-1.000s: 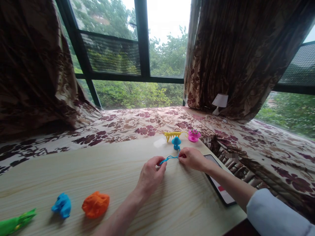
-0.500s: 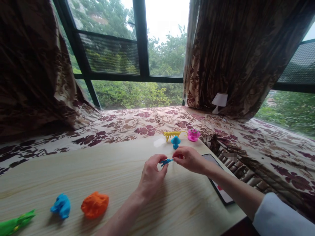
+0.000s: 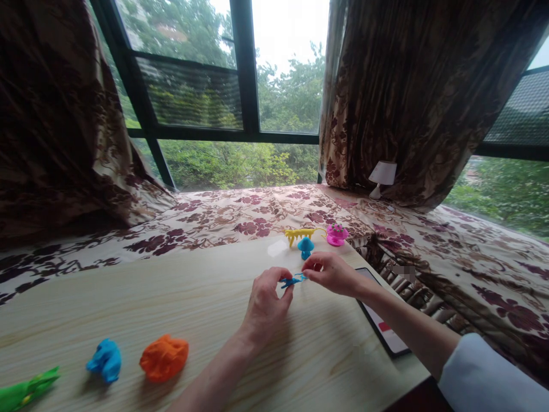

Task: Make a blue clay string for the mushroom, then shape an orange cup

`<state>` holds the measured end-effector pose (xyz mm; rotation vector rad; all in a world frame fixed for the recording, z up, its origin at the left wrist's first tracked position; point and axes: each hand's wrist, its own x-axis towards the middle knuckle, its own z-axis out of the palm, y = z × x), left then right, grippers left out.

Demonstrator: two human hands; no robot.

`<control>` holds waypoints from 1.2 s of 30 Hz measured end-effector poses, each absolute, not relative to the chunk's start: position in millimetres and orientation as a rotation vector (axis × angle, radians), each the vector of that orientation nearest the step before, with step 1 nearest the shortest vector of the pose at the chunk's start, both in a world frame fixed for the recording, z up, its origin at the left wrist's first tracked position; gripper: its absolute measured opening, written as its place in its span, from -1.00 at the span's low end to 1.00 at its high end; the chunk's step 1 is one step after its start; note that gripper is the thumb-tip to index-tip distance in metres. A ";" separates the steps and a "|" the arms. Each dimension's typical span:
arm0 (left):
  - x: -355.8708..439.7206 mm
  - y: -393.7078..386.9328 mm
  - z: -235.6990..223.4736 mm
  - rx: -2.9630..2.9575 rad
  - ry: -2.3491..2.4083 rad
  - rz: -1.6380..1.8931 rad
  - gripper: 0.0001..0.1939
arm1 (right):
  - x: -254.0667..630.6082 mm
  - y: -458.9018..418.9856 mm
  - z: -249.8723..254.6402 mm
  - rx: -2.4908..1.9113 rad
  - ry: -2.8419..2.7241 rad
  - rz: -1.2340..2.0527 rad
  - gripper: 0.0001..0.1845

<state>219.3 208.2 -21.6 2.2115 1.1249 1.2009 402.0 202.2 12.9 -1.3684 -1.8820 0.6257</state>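
A small blue modelling-clay piece (image 3: 290,282) with thin strands is held just above the table, pinched between the thumb and fingertips of my left hand (image 3: 263,300). At the piece's right end, the thumb and index finger of my right hand (image 3: 332,273) are closed on a thin blue strand. Behind the hands stand a blue clay mushroom (image 3: 306,247), a yellow many-legged clay figure (image 3: 300,234) and a pink clay shape with green dots (image 3: 337,234). My fingers partly hide the small piece.
On the wooden table (image 3: 128,303), an orange lump (image 3: 163,357), a blue lump (image 3: 105,360) and a green clay shape (image 3: 30,390) lie at the front left. A tablet (image 3: 394,337) lies under my right forearm. A small white lamp (image 3: 382,173) stands by the curtain.
The fingertips of my right hand have shifted slightly up, and thin blue strands now show between the hands. My left hand keeps its hold almost unmoved.
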 end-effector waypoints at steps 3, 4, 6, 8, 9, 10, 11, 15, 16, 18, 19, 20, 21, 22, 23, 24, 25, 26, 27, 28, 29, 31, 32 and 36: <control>219.0 208.4 -22.7 2.202 1.145 1.197 -0.87 | 407.2 206.0 14.6 -1.371 -1.761 0.720 -0.88; 218.7 208.7 -23.1 2.198 1.153 1.198 -0.86 | 409.3 207.0 15.4 -1.371 -1.713 0.752 -0.86; 218.2 209.7 -24.3 2.191 1.170 1.201 -0.86 | 413.9 208.6 17.6 -1.362 -1.614 0.819 -0.83; 217.7 211.0 -25.4 2.185 1.185 1.200 -0.86 | 418.4 209.5 20.2 -1.336 -1.523 0.885 -0.80; 217.4 211.7 -25.8 2.182 1.192 1.198 -0.87 | 420.6 209.8 21.5 -1.319 -1.482 0.915 -0.79; 217.2 212.2 -26.0 2.178 1.199 1.196 -0.86 | 422.5 210.1 22.8 -1.302 -1.443 0.940 -0.78; 216.9 212.6 -26.1 2.174 1.205 1.195 -0.87 | 424.3 210.3 24.0 -1.285 -1.407 0.962 -0.76; 215.7 212.5 -25.0 2.164 1.217 1.185 -0.88 | 429.7 210.4 31.2 -1.219 -1.293 1.023 -0.72; 215.3 212.3 -24.7 2.164 1.215 1.181 -0.88 | 430.7 209.8 34.3 -1.202 -1.273 1.032 -0.72; 214.5 212.1 -24.6 2.165 1.212 1.172 -0.88 | 432.2 207.4 42.7 -1.166 -1.245 1.042 -0.71; 214.2 212.2 -24.7 2.165 1.210 1.169 -0.88 | 432.6 205.6 47.7 -1.143 -1.233 1.048 -0.71; 213.8 212.4 -25.0 2.165 1.208 1.166 -0.88 | 432.9 203.6 52.8 -1.119 -1.224 1.056 -0.71; 213.6 212.8 -25.4 2.164 1.207 1.165 -0.89 | 432.9 201.6 57.7 -1.096 -1.218 1.063 -0.71; 213.4 213.2 -25.8 2.164 1.205 1.165 -0.89 | 432.8 199.8 61.9 -1.078 -1.215 1.069 -0.71; 213.4 213.6 -26.1 2.163 1.203 1.164 -0.89 | 432.6 198.4 65.1 -1.064 -1.220 1.073 -0.71; 213.4 213.8 -26.4 2.163 1.202 1.163 -0.89 | 432.4 197.5 67.0 -1.058 -1.232 1.075 -0.72; 213.5 213.7 -26.4 2.163 1.200 1.163 -0.88 | 432.4 197.1 67.6 -1.059 -1.250 1.075 -0.73; 213.5 213.3 -26.1 2.164 1.198 1.161 -0.88 | 432.4 197.1 66.9 -1.064 -1.268 1.074 -0.74; 213.6 212.6 -25.6 2.165 1.195 1.159 -0.88 | 432.6 197.5 65.3 -1.071 -1.282 1.074 -0.74; 213.6 211.6 -24.8 2.166 1.192 1.157 -0.88 | 433.0 198.0 63.0 -1.082 -1.293 1.074 -0.74; 213.5 210.4 -23.8 2.167 1.189 1.156 -0.88 | 433.4 198.5 60.4 -1.097 -1.300 1.071 -0.74; 213.1 207.8 -21.2 2.166 1.185 1.152 -0.89 | 434.2 199.0 55.7 -1.133 -1.312 1.060 -0.72; 212.8 206.5 -19.7 2.164 1.184 1.151 -0.89 | 434.6 199.1 54.0 -1.149 -1.323 1.052 -0.71; 210.3 202.8 -12.2 2.146 1.170 1.169 -0.87 | 437.5 199.7 52.3 -1.213 -1.366 1.004 -0.69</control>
